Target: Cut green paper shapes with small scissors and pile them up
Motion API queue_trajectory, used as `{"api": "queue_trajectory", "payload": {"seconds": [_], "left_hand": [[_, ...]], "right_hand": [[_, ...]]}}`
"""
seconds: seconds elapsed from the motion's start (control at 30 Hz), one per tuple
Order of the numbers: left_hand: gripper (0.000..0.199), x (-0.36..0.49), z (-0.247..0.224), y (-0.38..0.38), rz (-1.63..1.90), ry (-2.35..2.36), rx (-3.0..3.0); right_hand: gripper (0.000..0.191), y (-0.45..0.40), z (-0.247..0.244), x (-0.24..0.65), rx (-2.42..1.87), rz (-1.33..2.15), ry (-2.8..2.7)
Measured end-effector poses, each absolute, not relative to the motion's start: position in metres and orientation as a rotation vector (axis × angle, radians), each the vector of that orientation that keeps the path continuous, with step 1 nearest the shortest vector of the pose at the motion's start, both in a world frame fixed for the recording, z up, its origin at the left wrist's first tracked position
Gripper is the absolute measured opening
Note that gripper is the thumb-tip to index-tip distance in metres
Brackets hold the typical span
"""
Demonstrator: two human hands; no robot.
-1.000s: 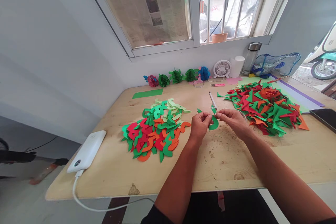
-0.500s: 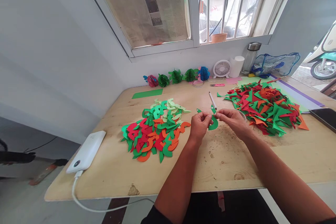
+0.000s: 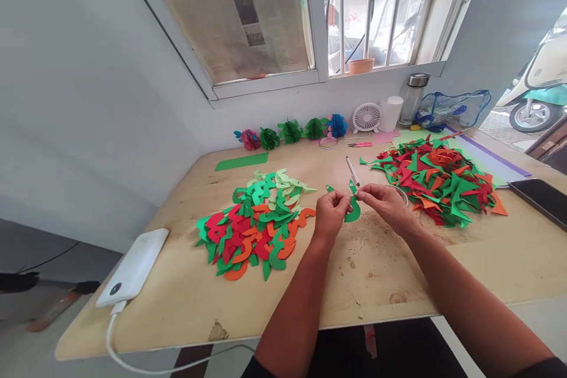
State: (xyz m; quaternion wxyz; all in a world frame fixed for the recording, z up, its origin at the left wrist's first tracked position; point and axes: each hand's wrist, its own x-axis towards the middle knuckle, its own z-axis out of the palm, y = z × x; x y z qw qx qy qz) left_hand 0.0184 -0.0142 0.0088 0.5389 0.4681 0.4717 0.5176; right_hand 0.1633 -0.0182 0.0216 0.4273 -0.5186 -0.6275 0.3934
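A curved green paper cutout (image 3: 353, 212) is held over the table between my two hands. My left hand (image 3: 331, 215) is closed, its thumb and finger pinching the cutout's left side. On the other side, my right hand (image 3: 384, 204) pinches the cutout's right part near the top. A white pen (image 3: 353, 170) lies just beyond the fingers. Left of my hands spreads a pile of curved paper cutouts (image 3: 261, 221) in red, orange and several greens. To the right is a heap of pointed paper scraps (image 3: 438, 180) in green, red and orange.
A white power bank (image 3: 133, 266) with a cable lies at the left edge. Along the wall stand several folded paper turtles (image 3: 291, 131), a small fan (image 3: 367, 117), a glass bottle (image 3: 414, 99) and a clear pouch (image 3: 454, 111). A phone (image 3: 540, 198) lies far right.
The view has shifted slightly, so everything sits a little further left. Both hands keep their pinch on the green cutout, with hardly any movement over the table.
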Motion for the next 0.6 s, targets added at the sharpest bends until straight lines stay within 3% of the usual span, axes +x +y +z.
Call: {"api": "queue_trajectory", "payload": {"seconds": [0.6], "left_hand": [[0.016,0.0190,0.0111,-0.0141,1.204,1.122,1.083]], "right_hand": [[0.025,-0.0171,0.0160,0.1602,-1.357,0.657,-1.656]]}}
